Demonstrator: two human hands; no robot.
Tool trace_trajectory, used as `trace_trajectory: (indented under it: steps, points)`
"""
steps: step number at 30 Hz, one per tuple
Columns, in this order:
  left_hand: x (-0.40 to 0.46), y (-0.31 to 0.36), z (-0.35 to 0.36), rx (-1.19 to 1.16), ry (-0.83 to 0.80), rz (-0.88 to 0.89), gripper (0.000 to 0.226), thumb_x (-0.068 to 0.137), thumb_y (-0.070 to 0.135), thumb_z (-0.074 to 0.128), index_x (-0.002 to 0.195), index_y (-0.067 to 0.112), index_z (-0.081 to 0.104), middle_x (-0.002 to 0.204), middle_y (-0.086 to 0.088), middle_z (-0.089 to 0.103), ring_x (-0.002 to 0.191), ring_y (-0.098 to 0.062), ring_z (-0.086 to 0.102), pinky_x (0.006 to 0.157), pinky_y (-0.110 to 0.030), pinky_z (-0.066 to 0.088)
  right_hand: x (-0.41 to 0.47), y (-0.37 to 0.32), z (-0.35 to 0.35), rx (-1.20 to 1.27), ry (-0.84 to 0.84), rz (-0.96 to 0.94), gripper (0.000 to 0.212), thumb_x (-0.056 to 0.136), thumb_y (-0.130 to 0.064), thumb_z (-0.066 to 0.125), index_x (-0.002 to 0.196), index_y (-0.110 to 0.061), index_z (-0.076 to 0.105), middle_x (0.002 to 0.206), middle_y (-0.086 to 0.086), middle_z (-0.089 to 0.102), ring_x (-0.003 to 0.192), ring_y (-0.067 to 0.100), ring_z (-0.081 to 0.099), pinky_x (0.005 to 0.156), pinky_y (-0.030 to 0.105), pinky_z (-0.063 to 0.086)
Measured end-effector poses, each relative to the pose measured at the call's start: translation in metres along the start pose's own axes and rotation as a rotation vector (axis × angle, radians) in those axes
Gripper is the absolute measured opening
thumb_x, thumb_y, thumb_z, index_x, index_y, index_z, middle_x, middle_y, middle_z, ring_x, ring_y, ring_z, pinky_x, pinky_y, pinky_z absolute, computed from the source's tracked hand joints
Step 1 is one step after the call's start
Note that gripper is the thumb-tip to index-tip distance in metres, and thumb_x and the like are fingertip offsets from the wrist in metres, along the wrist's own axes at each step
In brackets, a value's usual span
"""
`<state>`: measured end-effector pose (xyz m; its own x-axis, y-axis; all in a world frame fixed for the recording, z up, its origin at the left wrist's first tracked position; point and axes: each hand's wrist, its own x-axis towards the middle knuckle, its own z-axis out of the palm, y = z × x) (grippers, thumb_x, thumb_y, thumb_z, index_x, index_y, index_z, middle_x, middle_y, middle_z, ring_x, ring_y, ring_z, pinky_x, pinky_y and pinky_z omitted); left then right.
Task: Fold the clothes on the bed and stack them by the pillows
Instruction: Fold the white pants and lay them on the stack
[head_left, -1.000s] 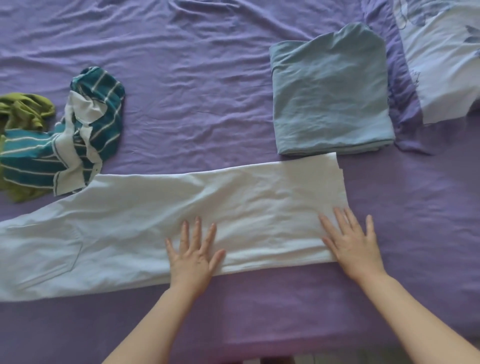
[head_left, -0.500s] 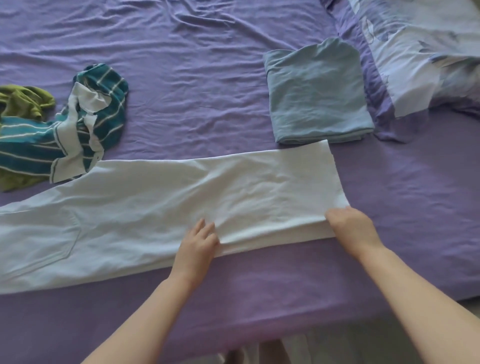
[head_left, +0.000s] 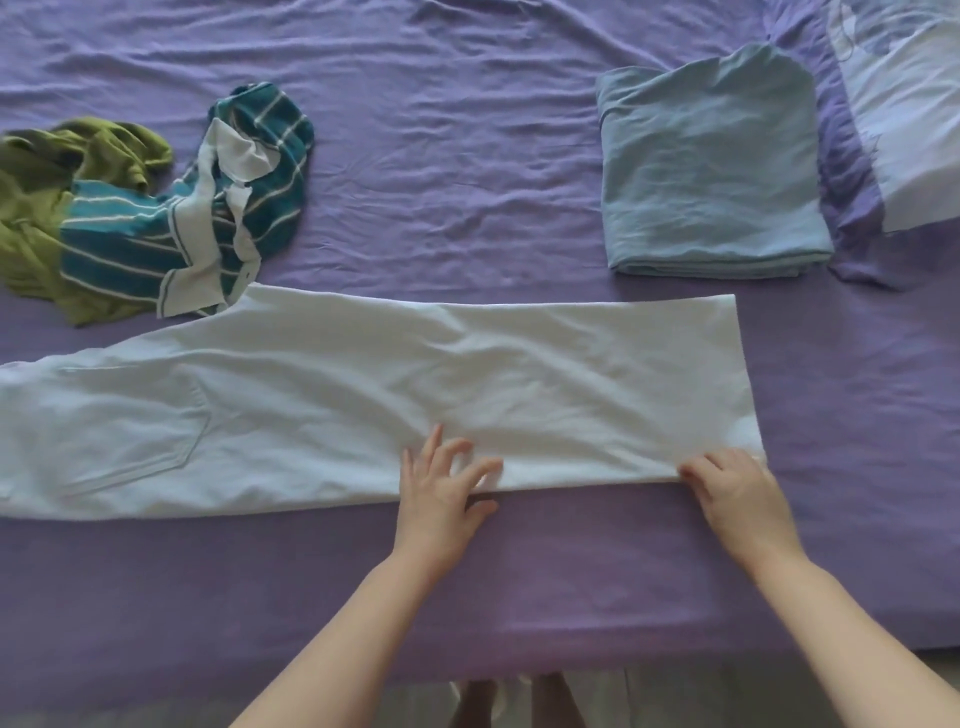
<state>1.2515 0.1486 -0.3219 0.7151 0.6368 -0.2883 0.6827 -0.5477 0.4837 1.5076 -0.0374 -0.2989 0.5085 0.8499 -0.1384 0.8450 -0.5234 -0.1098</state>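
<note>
- Trousers (head_left: 363, 395), white and already doubled leg on leg, lie lengthwise along the near side of the bed (head_left: 467, 156); every place below is given from them.
- At their hem corner, the right hand (head_left: 737, 493) has its fingers curled on the near edge, seemingly pinching the cloth.
- Midway along the same edge, the left hand (head_left: 441, 493) rests with fingers spread and thumb below the fabric; whether it grips is unclear.
- Beyond the hem end sits a folded blue garment (head_left: 711, 171), just beside the pillow (head_left: 904, 130).
- Beyond the waist end lie the striped shirt (head_left: 156, 239) and green garment (head_left: 47, 208), both unfolded.
- Risk, as I judge it: lifting by the near corner alone could let the layers slide apart and the hem skew, so the fold lands crooked.
- A loose left hold might let the middle sag and crease.
</note>
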Motion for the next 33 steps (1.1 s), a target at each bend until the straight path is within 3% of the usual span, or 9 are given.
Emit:
trace_trajectory:
  steps: [5,11,14,16,22,25,29,31,33]
  points:
    - [-0.002,0.008,0.007,0.104,-0.047,-0.057,0.036,0.094,0.053,0.04,0.13,0.053,0.045,0.152,0.006,0.024,0.145,-0.019,-0.013,0.115,-0.046,-0.012,0.008,-0.014,-0.007,0.057,-0.043,0.167,0.022,0.056,0.005,0.081,0.067,-0.007,0.067,0.065,0.013,0.06,0.063,0.037,0.058,0.058,0.042,0.049]
    - [-0.005,-0.003,0.0,0.178,-0.114,-0.113,0.048,0.097,0.054,0.025,0.144,0.048,0.02,0.156,0.005,-0.018,0.144,-0.016,-0.02,0.114,-0.041,-0.015,0.013,-0.133,0.005,0.133,-0.15,-0.04,0.047,0.063,-0.02,0.084,0.107,-0.012,0.07,0.117,0.022,0.063,0.109,0.043,0.059,0.085,0.058,0.047]
    - [-0.009,-0.033,-0.019,0.249,-0.118,-0.273,0.052,0.098,0.052,0.018,0.148,0.042,0.009,0.159,0.007,-0.009,0.145,-0.019,-0.016,0.113,-0.05,-0.012,0.007,-0.189,0.011,0.047,-0.255,-0.217,0.041,0.078,-0.04,0.057,0.109,-0.017,0.071,0.12,0.014,0.064,0.111,0.037,0.06,0.084,0.058,0.047]
    - [-0.017,-0.063,-0.037,0.281,-0.12,-0.375,0.052,0.098,0.052,0.016,0.148,0.042,0.006,0.159,0.007,-0.008,0.145,-0.022,-0.016,0.112,-0.053,-0.011,0.007,-0.216,0.013,0.033,-0.333,-0.274,0.056,0.081,-0.045,0.033,0.109,-0.015,0.071,0.119,0.01,0.065,0.11,0.034,0.061,0.082,0.058,0.049]
    - [-0.046,-0.173,-0.088,0.409,-0.179,-0.453,0.056,0.097,0.056,0.011,0.147,0.04,-0.009,0.158,0.005,-0.015,0.144,-0.022,-0.02,0.108,-0.057,-0.019,0.024,-0.297,0.026,-0.034,-0.322,-0.423,0.074,0.095,-0.051,0.006,0.111,-0.016,0.07,0.118,0.004,0.067,0.13,0.034,0.039,0.079,0.055,0.052]
    - [-0.054,-0.208,-0.117,0.477,-0.2,-0.301,0.057,0.096,0.056,0.011,0.149,0.037,0.001,0.159,0.0,-0.006,0.147,-0.016,-0.006,0.105,-0.06,-0.021,0.038,-0.352,0.024,-0.051,-0.397,-0.462,0.068,0.087,-0.058,0.019,0.11,-0.02,0.071,0.119,0.003,0.066,0.113,0.035,0.059,0.078,0.055,0.053]
    - [-0.068,-0.246,-0.14,0.484,-0.044,-0.042,0.049,0.091,0.045,0.033,0.136,0.034,0.049,0.149,-0.008,0.038,0.137,-0.025,0.036,0.106,-0.063,0.024,0.058,-0.432,0.029,0.012,-0.435,-0.478,0.056,0.084,-0.054,0.028,0.116,-0.027,0.067,0.126,0.002,0.062,0.115,0.033,0.058,0.083,0.054,0.05]
    - [-0.072,-0.272,-0.156,0.378,0.069,-0.175,0.05,0.091,0.042,0.034,0.14,0.031,0.041,0.152,-0.011,0.03,0.138,-0.031,0.029,0.106,-0.06,0.03,0.074,-0.466,0.038,0.071,-0.4,-0.474,0.053,0.094,-0.052,0.023,0.133,-0.031,0.05,0.146,0.004,0.042,0.133,0.035,0.038,0.099,0.056,0.039]
    - [-0.072,-0.306,-0.172,0.339,0.099,-0.409,0.057,0.093,0.047,0.025,0.149,0.036,0.019,0.159,-0.009,0.009,0.143,-0.035,0.016,0.109,-0.064,0.018,0.091,-0.494,0.044,0.121,-0.373,-0.438,0.051,0.094,-0.051,0.028,0.141,-0.034,0.037,0.153,0.007,0.026,0.14,0.038,0.021,0.105,0.06,0.027]
